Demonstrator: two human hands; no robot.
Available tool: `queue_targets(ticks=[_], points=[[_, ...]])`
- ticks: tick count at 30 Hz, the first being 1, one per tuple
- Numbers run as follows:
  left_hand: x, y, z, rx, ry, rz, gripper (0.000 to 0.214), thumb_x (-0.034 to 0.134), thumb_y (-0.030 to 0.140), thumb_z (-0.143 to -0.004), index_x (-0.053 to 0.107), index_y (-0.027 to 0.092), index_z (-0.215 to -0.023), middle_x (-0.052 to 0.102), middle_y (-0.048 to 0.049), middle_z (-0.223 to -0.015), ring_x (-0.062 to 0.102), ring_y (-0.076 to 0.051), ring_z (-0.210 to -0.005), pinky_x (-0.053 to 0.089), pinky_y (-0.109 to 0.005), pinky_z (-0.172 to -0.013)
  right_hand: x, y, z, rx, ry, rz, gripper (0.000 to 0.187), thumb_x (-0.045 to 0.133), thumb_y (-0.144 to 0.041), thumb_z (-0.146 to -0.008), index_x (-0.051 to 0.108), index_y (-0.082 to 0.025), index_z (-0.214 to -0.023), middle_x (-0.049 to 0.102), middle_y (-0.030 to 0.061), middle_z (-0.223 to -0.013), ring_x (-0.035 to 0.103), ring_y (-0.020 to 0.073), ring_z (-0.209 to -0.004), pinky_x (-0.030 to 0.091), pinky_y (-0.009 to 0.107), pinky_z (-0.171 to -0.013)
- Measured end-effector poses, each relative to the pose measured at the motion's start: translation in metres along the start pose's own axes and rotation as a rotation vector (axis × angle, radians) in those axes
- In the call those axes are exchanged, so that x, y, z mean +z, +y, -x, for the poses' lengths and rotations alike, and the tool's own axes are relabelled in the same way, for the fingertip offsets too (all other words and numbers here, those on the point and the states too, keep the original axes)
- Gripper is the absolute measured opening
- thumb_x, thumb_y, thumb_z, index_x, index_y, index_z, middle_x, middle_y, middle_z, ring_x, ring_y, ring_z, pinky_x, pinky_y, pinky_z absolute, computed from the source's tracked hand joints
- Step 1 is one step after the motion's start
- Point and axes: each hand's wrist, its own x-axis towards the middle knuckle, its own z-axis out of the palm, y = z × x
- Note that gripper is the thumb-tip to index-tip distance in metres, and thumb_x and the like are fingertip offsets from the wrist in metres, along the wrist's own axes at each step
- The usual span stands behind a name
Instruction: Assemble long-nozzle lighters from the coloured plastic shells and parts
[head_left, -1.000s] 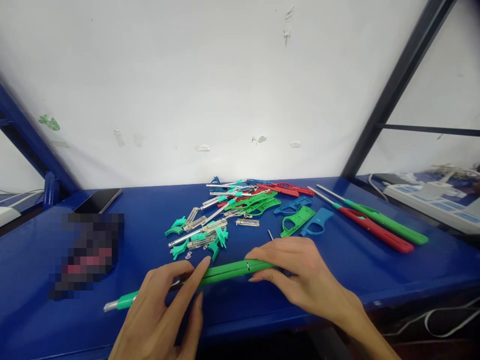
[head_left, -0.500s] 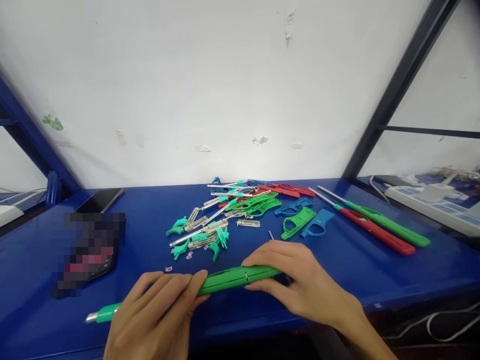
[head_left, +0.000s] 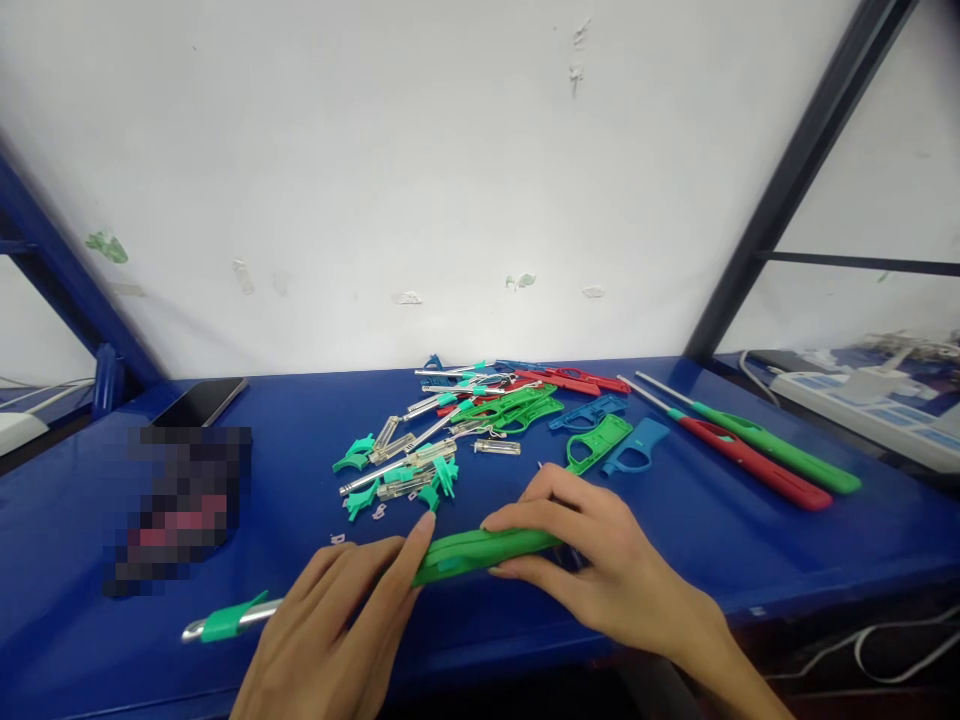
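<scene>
A long green plastic lighter body [head_left: 480, 550] lies across the front of the blue table [head_left: 300, 420], with a metal tube and a green tip [head_left: 225, 620] sticking out to the left. My right hand [head_left: 592, 560] grips its right end between thumb and fingers. My left hand [head_left: 337, 630] lies over its middle, fingers curled on it and the index finger pressing near the seam.
A heap of green, teal, red and blue lighter parts [head_left: 465, 430] lies behind my hands. Two finished lighters, one red [head_left: 750, 465] and one green [head_left: 780, 455], rest at the right. A phone [head_left: 199, 402] and a blurred dark item [head_left: 180, 505] lie at the left. A power strip [head_left: 862, 400] sits far right.
The green tip and metal tube have slid out to the left, leaving a bare gap of tube. My left hand shifted right along the body; my right hand stayed on the right end.
</scene>
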Motion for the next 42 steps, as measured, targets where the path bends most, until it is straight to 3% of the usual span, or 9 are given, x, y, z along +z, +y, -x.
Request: queue_targets(ticks=[6,11,15,20,24,30,37,42], points=[[0.006,-0.004,0.012,-0.015,0.004,-0.03,0.037,0.054,0.017,-0.109,0.061,0.023,-0.146,0.074,-0.0034,-0.123,0.069,-0.016,-0.104,0.045,-0.029,-0.103,0.001,0.001,0.001,-0.021,0.0,-0.006,0.027,0.076,-0.025,-0.099,0.072,-0.024,-0.126,0.067,0.0026,-0.1,0.066,0.0144,-0.079,0.053,0.027,-0.069],[0.009,-0.008,0.025,-0.056,0.007,-0.022,0.034,0.052,0.015,-0.108,0.066,0.027,-0.137,0.072,-0.003,-0.125,0.07,-0.015,-0.106,0.047,-0.028,-0.105,0.0,-0.003,-0.002,-0.016,-0.03,-0.039,0.023,0.079,-0.026,-0.097,0.075,-0.021,-0.119,0.072,0.0046,-0.107,0.069,0.0169,-0.093,0.056,0.028,-0.079],[0.007,-0.006,0.019,-0.054,-0.012,-0.01,0.032,0.053,0.017,-0.108,0.067,0.027,-0.134,0.072,-0.0023,-0.126,0.072,-0.015,-0.105,0.049,-0.028,-0.103,0.0,-0.003,-0.003,-0.08,-0.034,-0.035,0.023,0.079,-0.028,-0.097,0.075,-0.02,-0.119,0.08,0.0035,-0.105,0.071,0.0168,-0.09,0.056,0.03,-0.082],[0.001,0.004,0.0,-0.012,-0.002,0.025,0.029,0.056,0.033,-0.11,0.065,0.024,-0.136,0.078,-0.0018,-0.119,0.076,-0.016,-0.099,0.053,-0.031,-0.096,0.003,0.001,-0.001,-0.175,-0.017,-0.021,0.026,0.073,-0.024,-0.102,0.072,-0.02,-0.128,0.083,0.0045,-0.11,0.077,0.0163,-0.09,0.059,0.028,-0.084],[-0.002,0.008,-0.009,0.02,0.063,0.068,0.024,0.049,0.019,-0.112,0.069,0.02,-0.125,0.082,-0.0014,-0.107,0.078,-0.012,-0.083,0.056,-0.026,-0.08,0.004,0.001,0.001,-0.195,-0.051,0.004,0.027,0.07,-0.026,-0.105,0.07,-0.02,-0.131,0.084,0.0053,-0.111,0.08,0.0169,-0.091,0.061,0.026,-0.081],[-0.005,0.005,-0.013,0.067,0.17,0.098,0.022,0.052,0.012,-0.109,0.073,0.016,-0.112,0.085,-0.0024,-0.096,0.08,-0.012,-0.079,0.057,-0.024,-0.074,0.006,-0.001,0.0,-0.218,-0.048,-0.003,0.03,0.068,-0.027,-0.106,0.068,-0.02,-0.135,0.084,0.0066,-0.112,0.082,0.0175,-0.091,0.063,0.025,-0.081],[-0.011,-0.001,-0.002,0.001,0.123,0.085,0.023,0.058,0.015,-0.106,0.072,0.022,-0.123,0.084,-0.0017,-0.105,0.081,-0.017,-0.084,0.061,-0.029,-0.08,0.002,-0.006,-0.001,-0.075,-0.006,-0.052,0.046,0.073,-0.047,-0.099,0.069,-0.023,-0.138,0.083,0.0026,-0.105,0.078,0.0135,-0.083,0.06,0.021,-0.078],[-0.013,-0.001,0.001,-0.072,0.142,0.118,0.029,0.059,0.013,-0.105,0.07,0.025,-0.128,0.083,-0.0015,-0.11,0.08,-0.02,-0.091,0.062,-0.033,-0.085,-0.004,-0.005,0.001,-0.083,0.019,-0.105,0.029,0.069,-0.034,-0.105,0.072,-0.025,-0.131,0.085,0.0007,-0.101,0.079,0.0134,-0.086,0.061,0.02,-0.082]])
